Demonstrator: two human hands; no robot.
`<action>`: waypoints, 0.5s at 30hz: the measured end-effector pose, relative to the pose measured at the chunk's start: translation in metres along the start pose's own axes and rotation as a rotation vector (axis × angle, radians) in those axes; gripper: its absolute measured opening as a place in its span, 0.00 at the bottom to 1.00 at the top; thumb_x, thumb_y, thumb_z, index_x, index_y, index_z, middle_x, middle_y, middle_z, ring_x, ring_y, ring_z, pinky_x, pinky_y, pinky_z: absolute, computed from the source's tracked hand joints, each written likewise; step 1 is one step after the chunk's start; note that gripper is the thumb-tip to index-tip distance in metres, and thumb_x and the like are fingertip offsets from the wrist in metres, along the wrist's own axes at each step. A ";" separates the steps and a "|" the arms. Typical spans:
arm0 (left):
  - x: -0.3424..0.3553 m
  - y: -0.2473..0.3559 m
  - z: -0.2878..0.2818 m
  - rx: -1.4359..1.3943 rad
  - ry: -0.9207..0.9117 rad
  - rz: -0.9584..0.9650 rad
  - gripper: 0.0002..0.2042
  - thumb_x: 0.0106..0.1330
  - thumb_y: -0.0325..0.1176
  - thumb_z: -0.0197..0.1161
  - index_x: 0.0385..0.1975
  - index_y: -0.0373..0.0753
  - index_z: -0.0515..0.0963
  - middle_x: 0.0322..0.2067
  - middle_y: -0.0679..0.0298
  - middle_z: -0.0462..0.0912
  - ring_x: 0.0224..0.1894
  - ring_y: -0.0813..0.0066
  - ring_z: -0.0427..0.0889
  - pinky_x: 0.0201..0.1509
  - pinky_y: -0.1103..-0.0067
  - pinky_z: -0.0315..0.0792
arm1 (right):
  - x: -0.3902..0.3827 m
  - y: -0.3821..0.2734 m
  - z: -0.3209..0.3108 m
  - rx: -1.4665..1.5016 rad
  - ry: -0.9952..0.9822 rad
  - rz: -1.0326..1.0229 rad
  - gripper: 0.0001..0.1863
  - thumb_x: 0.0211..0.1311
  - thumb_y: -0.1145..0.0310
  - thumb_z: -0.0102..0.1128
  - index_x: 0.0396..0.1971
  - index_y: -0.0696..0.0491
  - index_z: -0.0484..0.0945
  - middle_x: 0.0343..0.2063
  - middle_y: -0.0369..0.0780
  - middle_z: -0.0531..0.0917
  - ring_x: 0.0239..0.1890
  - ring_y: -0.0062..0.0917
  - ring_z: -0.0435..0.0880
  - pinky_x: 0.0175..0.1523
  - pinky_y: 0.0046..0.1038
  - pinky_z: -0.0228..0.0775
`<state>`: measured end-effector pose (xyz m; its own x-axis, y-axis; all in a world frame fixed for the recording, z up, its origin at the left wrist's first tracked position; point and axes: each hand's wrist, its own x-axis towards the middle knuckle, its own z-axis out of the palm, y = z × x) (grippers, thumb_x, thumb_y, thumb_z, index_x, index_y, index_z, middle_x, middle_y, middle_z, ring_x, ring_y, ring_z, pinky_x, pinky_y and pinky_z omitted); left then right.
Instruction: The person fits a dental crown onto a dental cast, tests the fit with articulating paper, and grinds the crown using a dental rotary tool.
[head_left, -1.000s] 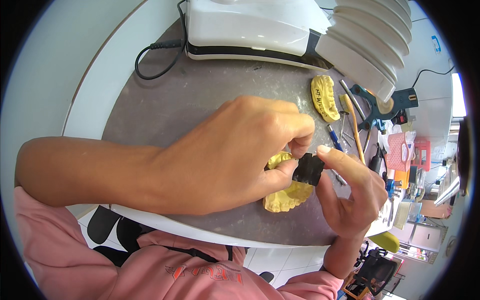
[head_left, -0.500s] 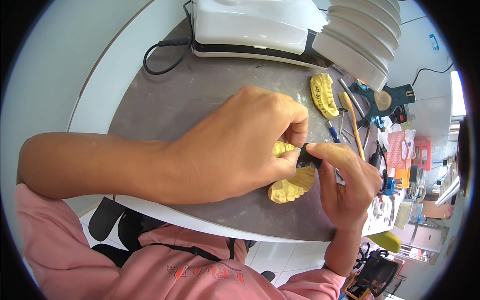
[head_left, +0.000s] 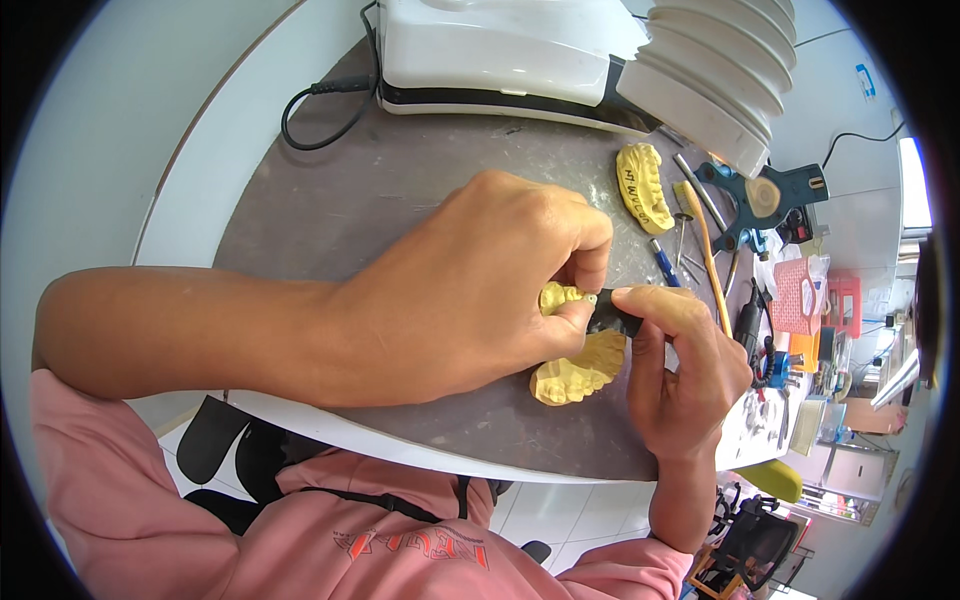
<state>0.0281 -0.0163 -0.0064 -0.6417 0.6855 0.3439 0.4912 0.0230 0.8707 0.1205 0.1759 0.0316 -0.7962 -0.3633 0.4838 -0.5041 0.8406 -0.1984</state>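
Note:
My left hand [head_left: 490, 285] reaches in from the left, its fingers closed in a pinch. A small whitish piece [head_left: 592, 299], perhaps a tooth crown, shows at its thumb tip. Between the thumb and fingers of my right hand [head_left: 690, 365] is a thin black sheet [head_left: 613, 316], its near edge touching or almost touching the whitish piece. Below the fingers, a yellow dental cast [head_left: 568, 382] lies on the grey tabletop [head_left: 460, 435]. Another yellow cast part [head_left: 556, 295] shows behind my left thumb; my hand hides whether the two are joined.
A separate yellow cast [head_left: 643, 188] lies beyond my hands, beside a wooden-handled brush [head_left: 707, 240] and a blue pen-like tool [head_left: 664, 262]. At the back stand a white machine [head_left: 500, 55] and a ribbed white hood [head_left: 715, 85]. A blue-grey bracket [head_left: 745, 200] sits at the right.
The right hand and black sheet have shifted very slightly left. The whole view has moved a little too. Both hands keep their grip.

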 end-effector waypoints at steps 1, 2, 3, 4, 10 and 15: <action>0.000 -0.001 0.001 -0.003 0.013 0.025 0.07 0.54 0.23 0.68 0.28 0.32 0.76 0.24 0.60 0.78 0.25 0.74 0.78 0.29 0.77 0.74 | -0.001 0.000 0.001 -0.002 0.014 -0.009 0.14 0.51 0.86 0.66 0.39 0.57 0.83 0.29 0.42 0.86 0.27 0.30 0.87 0.27 0.25 0.74; 0.000 -0.001 0.001 -0.003 0.012 0.025 0.07 0.54 0.23 0.68 0.28 0.32 0.76 0.24 0.60 0.78 0.25 0.74 0.78 0.29 0.77 0.74 | -0.001 0.000 0.002 -0.004 0.027 -0.018 0.15 0.51 0.86 0.66 0.39 0.57 0.82 0.29 0.43 0.86 0.27 0.30 0.87 0.28 0.25 0.74; 0.000 -0.001 0.001 -0.001 0.005 0.012 0.07 0.54 0.23 0.68 0.28 0.32 0.75 0.24 0.60 0.78 0.24 0.74 0.78 0.29 0.77 0.74 | -0.001 -0.001 0.002 -0.004 0.027 -0.018 0.15 0.51 0.86 0.66 0.39 0.57 0.82 0.29 0.43 0.86 0.27 0.30 0.87 0.28 0.25 0.74; -0.001 -0.001 0.001 0.001 -0.001 0.000 0.07 0.55 0.23 0.68 0.28 0.32 0.75 0.24 0.60 0.78 0.24 0.74 0.78 0.29 0.77 0.74 | -0.001 -0.003 0.001 -0.010 0.022 -0.013 0.15 0.51 0.87 0.66 0.39 0.57 0.82 0.29 0.43 0.86 0.27 0.31 0.88 0.28 0.25 0.75; 0.002 0.001 0.000 0.004 -0.021 0.000 0.07 0.55 0.24 0.68 0.27 0.32 0.75 0.23 0.59 0.78 0.24 0.73 0.78 0.30 0.77 0.74 | -0.002 -0.002 0.001 -0.010 0.031 -0.014 0.15 0.51 0.87 0.65 0.40 0.59 0.82 0.29 0.44 0.86 0.27 0.31 0.88 0.28 0.26 0.75; 0.001 0.001 -0.001 0.014 -0.020 -0.004 0.07 0.56 0.24 0.69 0.27 0.32 0.75 0.23 0.60 0.78 0.24 0.73 0.78 0.30 0.77 0.74 | -0.001 -0.003 0.002 -0.007 0.032 -0.022 0.15 0.51 0.88 0.65 0.40 0.59 0.82 0.29 0.44 0.86 0.27 0.31 0.88 0.28 0.26 0.76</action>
<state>0.0275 -0.0169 -0.0048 -0.6320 0.6996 0.3333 0.4967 0.0356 0.8672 0.1218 0.1732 0.0299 -0.7737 -0.3684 0.5153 -0.5187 0.8355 -0.1815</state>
